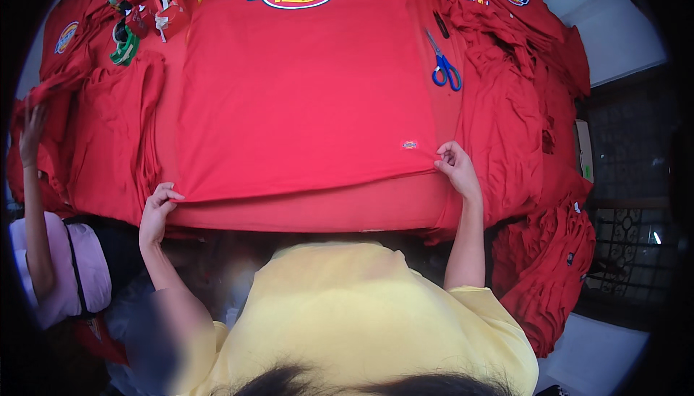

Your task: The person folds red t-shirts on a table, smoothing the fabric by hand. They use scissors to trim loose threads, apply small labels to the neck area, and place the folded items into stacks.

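Note:
A red T-shirt [303, 92] lies spread out in front of me, with a printed logo at its far end and a small label near its lower right corner. My left hand [157, 212] pinches the near left corner of its hem. At the near right corner, my right hand [455, 167] grips the hem between thumb and fingers. Between the two hands the hem is stretched and lifted slightly off the red-covered table [303, 215].
Scissors [446, 71] with blue handles lie right of the shirt. Tape dispensers, one green [126, 49] and one red [168, 13], stand at the far left. Piled red shirts [506, 107] flank the work area. A co-worker's hand [32, 132] touches shirts at the left edge.

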The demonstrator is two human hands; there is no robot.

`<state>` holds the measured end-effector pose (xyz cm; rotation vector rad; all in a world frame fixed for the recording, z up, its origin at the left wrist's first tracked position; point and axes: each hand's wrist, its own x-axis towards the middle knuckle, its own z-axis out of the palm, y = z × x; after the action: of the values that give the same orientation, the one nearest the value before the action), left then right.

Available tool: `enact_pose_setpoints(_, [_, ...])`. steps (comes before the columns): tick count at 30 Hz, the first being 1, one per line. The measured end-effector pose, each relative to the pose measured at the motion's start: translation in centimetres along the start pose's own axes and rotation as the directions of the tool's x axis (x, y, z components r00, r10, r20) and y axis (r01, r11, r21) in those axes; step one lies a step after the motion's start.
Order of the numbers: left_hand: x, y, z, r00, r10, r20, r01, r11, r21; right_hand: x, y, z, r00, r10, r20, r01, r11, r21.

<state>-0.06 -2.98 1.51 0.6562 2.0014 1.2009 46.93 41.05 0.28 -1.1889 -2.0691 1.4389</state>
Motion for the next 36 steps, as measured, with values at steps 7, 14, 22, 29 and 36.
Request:
enact_pose_setpoints(7, [2.7, 0.7, 1.9, 0.923, -0.074, -0.378, 0.094, 0.995, 0.035, 3.3, -2.2, 1.5, 0.962, 0.082, -0.260, -0.163, 0.937, -0.310])
enact_pose_setpoints(14, [-2.8, -1.1, 0.3, 0.984, 0.032, -0.177, -0.080, 0.959, -0.272, -0.9, -5.8, -1.2, 0.962, -0.008, 0.272, -0.045, 0.981, 0.188])
enact_pose_setpoints(22, [1.6, 16.2, -5.1, 0.778, 0.448, -0.440, -0.628, 0.560, -0.541, 4.5, -19.4, -8.5, 0.790, -0.567, -0.233, 0.483, 0.342, 0.806])
enact_pose_setpoints(29, [15.1, 19.7, 7.3, 0.801, 0.565, -0.199, -0.385, 0.739, 0.552, 13.9, -16.4, 6.1, 0.884, -0.424, -0.197, 0.358, 0.885, -0.298])
enact_pose_setpoints(36, [8.7, 8.7, 14.2, 0.961, 0.276, -0.019, -0.110, 0.442, 0.890, 6.1, -7.8, 12.4, 0.938, -0.345, -0.006, 0.177, 0.496, -0.850])
